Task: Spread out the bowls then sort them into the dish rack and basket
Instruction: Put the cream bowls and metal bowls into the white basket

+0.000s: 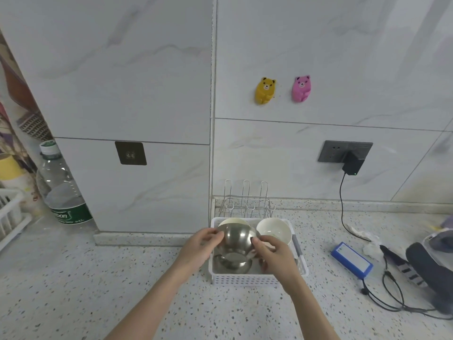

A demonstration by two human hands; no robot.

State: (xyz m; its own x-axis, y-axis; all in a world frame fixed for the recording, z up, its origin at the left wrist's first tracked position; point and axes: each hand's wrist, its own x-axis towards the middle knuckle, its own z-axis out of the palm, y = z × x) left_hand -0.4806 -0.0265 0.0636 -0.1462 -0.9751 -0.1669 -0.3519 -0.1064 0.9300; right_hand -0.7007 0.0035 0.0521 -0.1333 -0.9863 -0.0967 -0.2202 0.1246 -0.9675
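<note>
Speckled countertop (98, 278) runs along a marble-tiled wall (318, 45). White perforated basket (245, 279) sits centre, against the far wall, with a wire dish rack (246, 200) just behind it. Large water bottle (61, 187) stands far left.

Both hands are over the basket, holding a steel bowl (236, 238) tilted on its side: left hand (199, 249) grips its left rim, right hand (274, 256) grips the right rim. Second steel bowl (231, 262) lies in the basket directly beneath it. Two white bowls at the basket's far end: one (274, 229) far right, the other (232, 220) mostly hidden behind the held bowl.

Right of the basket: blue box (351, 261), black cable (343, 204) from a wall charger (353, 163). Yellow (264, 90) and pink (301, 89) bear hooks on the wall.
</note>
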